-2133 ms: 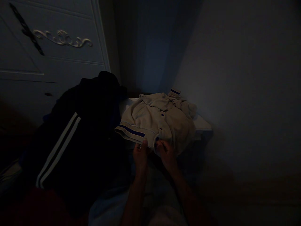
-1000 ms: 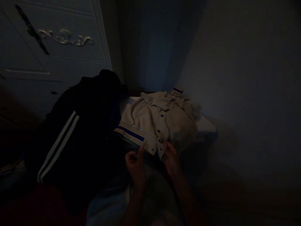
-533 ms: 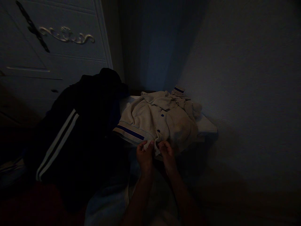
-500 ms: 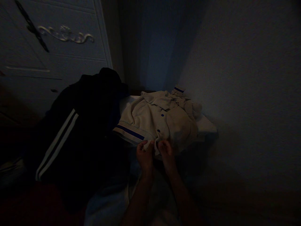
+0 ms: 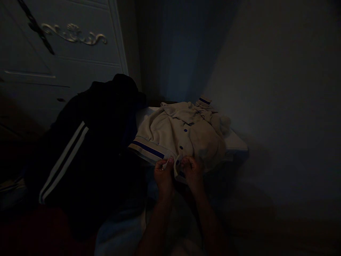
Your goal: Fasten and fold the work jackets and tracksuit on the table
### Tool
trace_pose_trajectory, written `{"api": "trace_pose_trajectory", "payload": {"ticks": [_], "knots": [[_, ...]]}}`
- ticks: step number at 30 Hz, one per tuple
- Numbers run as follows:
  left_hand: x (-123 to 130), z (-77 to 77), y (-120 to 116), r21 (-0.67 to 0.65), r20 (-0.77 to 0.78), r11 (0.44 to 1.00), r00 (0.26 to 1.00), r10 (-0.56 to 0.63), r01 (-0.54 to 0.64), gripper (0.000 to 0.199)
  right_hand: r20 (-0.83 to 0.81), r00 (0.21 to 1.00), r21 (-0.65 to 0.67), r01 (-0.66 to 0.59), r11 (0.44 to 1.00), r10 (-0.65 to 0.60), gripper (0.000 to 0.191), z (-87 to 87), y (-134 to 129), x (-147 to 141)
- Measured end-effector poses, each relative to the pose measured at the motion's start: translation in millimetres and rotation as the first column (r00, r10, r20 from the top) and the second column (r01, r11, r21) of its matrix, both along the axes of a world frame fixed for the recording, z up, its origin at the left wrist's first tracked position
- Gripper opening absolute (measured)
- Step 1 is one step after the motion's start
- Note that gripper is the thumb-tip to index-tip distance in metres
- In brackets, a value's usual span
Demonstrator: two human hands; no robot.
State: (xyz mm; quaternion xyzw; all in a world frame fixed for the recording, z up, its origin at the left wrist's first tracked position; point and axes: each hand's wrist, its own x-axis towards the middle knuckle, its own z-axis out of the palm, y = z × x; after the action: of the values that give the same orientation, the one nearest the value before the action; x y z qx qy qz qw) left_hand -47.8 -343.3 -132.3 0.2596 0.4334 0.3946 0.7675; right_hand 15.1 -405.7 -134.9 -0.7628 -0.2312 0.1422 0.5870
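A cream jacket (image 5: 157, 129) with blue snap buttons and a blue-striped hem lies rumpled on a white surface (image 5: 236, 142). At its lower front edge, my left hand (image 5: 163, 176) pinches the left front panel by the hem. Beside it my right hand (image 5: 193, 172) is closed on the other front edge, where blue snaps show near the fingers. A small gap parts the two edges between my hands. The light is very dim, so the fingertips are hard to make out.
A black garment (image 5: 101, 142) with two white stripes is heaped at the left. Behind it stands a white cabinet (image 5: 87, 67) with a scroll ornament and a dark handle. A pale wall (image 5: 279, 106) rises close on the right. Blue denim (image 5: 119, 227) shows below.
My right hand has shifted slightly right, and the front edges have drawn apart, showing more blue snaps. My left hand keeps its pinch at nearly the same spot.
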Motion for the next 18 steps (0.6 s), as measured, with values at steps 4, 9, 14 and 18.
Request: {"api": "trace_pose_trajectory", "payload": {"ticks": [4, 9, 14, 18], "knots": [[-2, 0.8, -6, 0.136, -0.156, 0.991, 0.987, 0.029, -0.007, 0.042, -0.031, 0.997, -0.02, -0.073, 0.997, 0.072, 0.043, 7.4, 0, -7], [-5, 2.4, -9, 0.105, -0.092, 0.994, 0.996, -0.007, 0.017, 0.042, 0.114, 0.989, -0.128, -0.079, 0.989, 0.094, 0.04, 14.0, 1, -8], [-3, 5.6, -3, -0.056, 0.135, 0.998, 0.99, -0.034, 0.042, 0.05, -0.066, 0.984, 0.049, -0.163, 0.985, 0.166, 0.042, -1.4, -1, 1], [-3, 1.6, 10, -0.196, 0.239, 0.978, 0.971, -0.023, 0.071, 0.04, -0.413, 0.905, 0.316, 0.037, 0.948, 0.103, 0.042, -12.9, -2, 4]]}}
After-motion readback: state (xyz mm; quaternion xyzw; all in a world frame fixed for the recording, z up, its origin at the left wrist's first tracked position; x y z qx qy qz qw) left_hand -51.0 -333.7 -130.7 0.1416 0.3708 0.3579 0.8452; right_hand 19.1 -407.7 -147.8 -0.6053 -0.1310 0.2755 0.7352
